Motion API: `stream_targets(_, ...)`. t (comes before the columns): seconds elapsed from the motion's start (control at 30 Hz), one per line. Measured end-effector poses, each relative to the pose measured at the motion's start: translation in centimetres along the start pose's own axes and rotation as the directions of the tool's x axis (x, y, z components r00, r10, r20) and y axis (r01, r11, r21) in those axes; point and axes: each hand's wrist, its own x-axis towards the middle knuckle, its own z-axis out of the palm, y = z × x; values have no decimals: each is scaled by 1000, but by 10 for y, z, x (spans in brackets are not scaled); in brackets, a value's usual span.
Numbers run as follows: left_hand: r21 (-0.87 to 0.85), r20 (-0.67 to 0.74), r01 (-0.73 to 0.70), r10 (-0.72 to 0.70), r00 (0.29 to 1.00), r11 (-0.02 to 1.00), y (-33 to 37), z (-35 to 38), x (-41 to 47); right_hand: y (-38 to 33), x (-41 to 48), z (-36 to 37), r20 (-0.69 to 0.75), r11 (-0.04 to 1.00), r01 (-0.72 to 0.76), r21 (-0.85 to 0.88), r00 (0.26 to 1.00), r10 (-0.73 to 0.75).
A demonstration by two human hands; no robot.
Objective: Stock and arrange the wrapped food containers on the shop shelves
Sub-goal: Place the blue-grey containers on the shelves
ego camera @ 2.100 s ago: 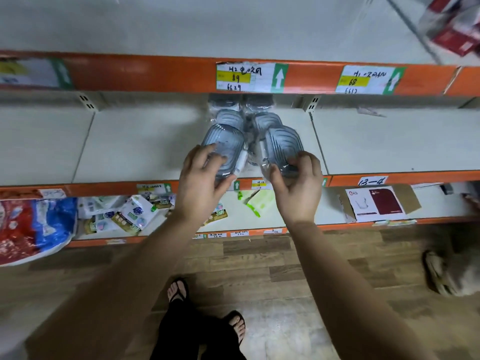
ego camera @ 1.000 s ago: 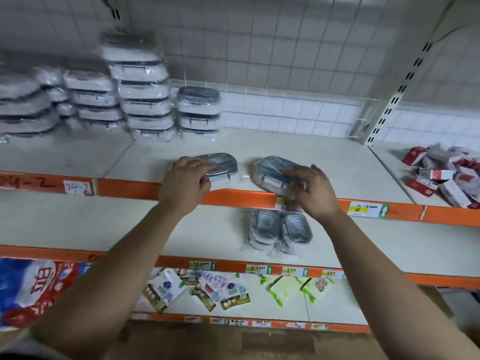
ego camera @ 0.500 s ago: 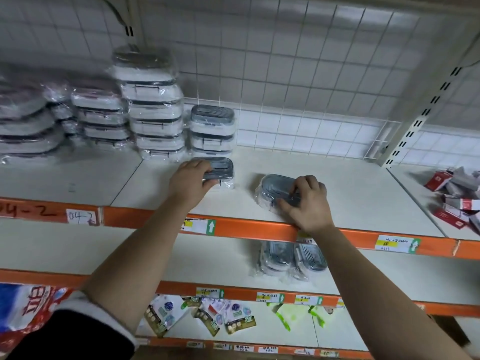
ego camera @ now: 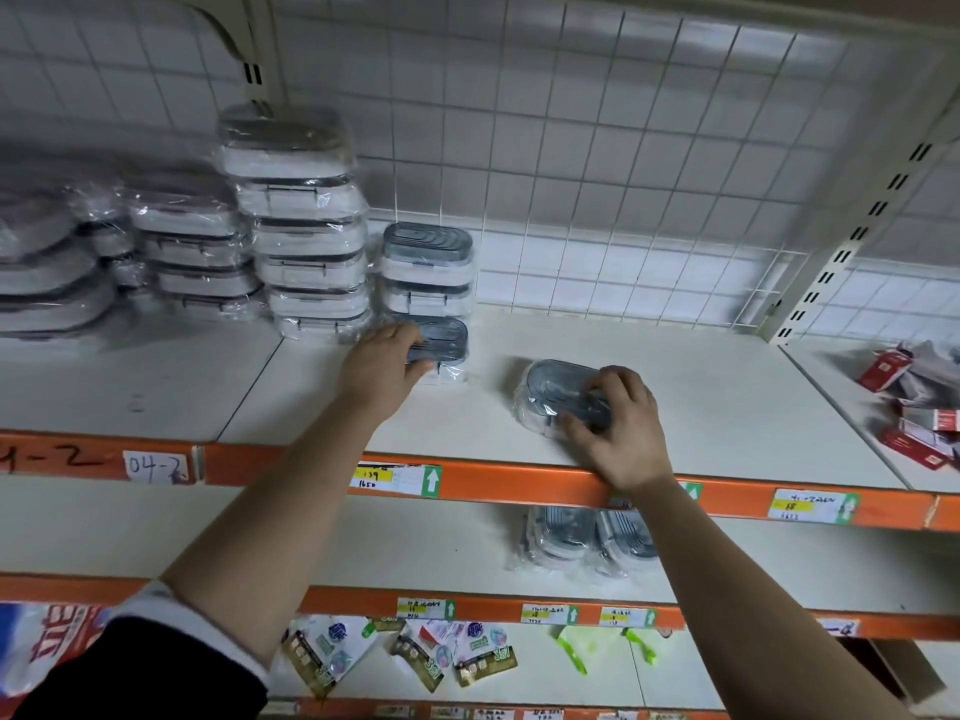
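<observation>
Across the middle of the frame, on the white top shelf (ego camera: 727, 407), the left hand (ego camera: 382, 368) gripped the left container (ego camera: 441, 340), a wrapped, grey-lidded food box, with its fingers curled over the near end of the lid. That box sat just in front of a stack of two (ego camera: 427, 267) like it, beside a taller stack of white boxes (ego camera: 306, 241) at upper left. Well apart, right of centre, the right hand (ego camera: 621, 428) clasped the right container (ego camera: 550, 394), thumb and fingers curled round its near end, close to the orange shelf edge (ego camera: 493, 480). Below, at lower centre-right, more wrapped containers (ego camera: 587, 543) lay on the next shelf down. Red cartons (ego camera: 914, 407) were heaped at the far right.
</observation>
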Motion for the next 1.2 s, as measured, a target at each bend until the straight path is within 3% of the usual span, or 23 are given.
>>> stream_targets(0.13, 71, -9, -35, 36, 999, 997, 0, -6, -18, -1, -1, -2, 3, 1000, 7, 25, 1000, -7)
stream_targets(0.27, 78, -195, -61, 75, 978, 995, -7, -16, -50, -1, -3, -3, 1, 1000, -2, 27, 1000, 2)
stream_targets(0.43, 80, -238, -71, 88, 967, 994, -10, -20, -71, -18, -1, 4, -63, 996, 82, -43, 994, -85)
stream_targets(0.6, 80, -285, -152, 169, 943, 985, -11, -16, -72, -58, 21, 29, -113, 974, 224, 29, 969, -219)
stream_targets(0.93, 104, -376, -213, 237, 896, 971, -16, -13, -72, -124, 93, 82, -54, 942, 325, 84, 945, -321)
stream_targets(1.03, 91, -385, -215, 233, 893, 972, -17, -13, -71, -128, 96, 95, 23, 954, 298, 35, 954, -299)
stream_targets(1.2, 113, -375, -207, 234, 897, 972, -16, -15, -72, -124, 85, 98, 29, 959, 278, -57, 961, -277)
